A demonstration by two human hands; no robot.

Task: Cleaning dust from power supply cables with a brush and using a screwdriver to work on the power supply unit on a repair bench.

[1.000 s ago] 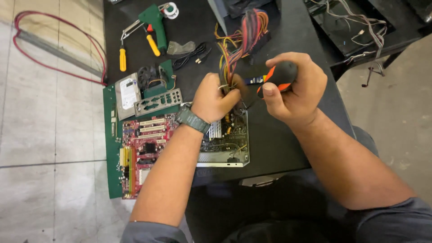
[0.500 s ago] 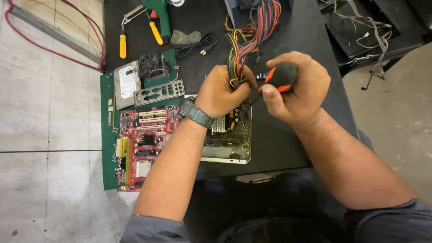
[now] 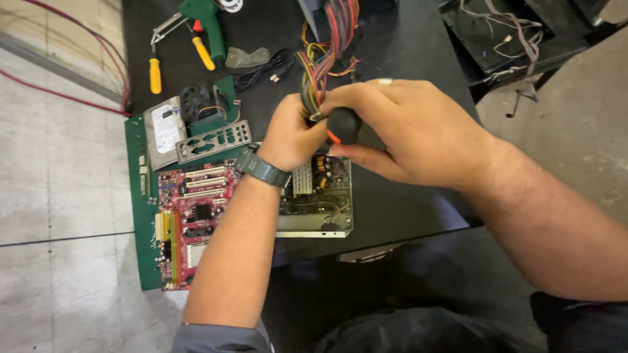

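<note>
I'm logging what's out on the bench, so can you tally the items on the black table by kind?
Circuit boards: 2, red motherboard, open power supply board
Yellow-handled screwdrivers: 2
Hard drives: 1
Metal port plates: 1
Cooling fans: 1
Wire bundles: 1
Black-and-orange tools: 1, in the right hand
Total: 9

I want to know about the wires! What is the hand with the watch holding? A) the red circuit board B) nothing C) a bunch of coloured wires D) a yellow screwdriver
C: the left hand, the one with the watch, is closed around the bundle of coloured wires.
</note>
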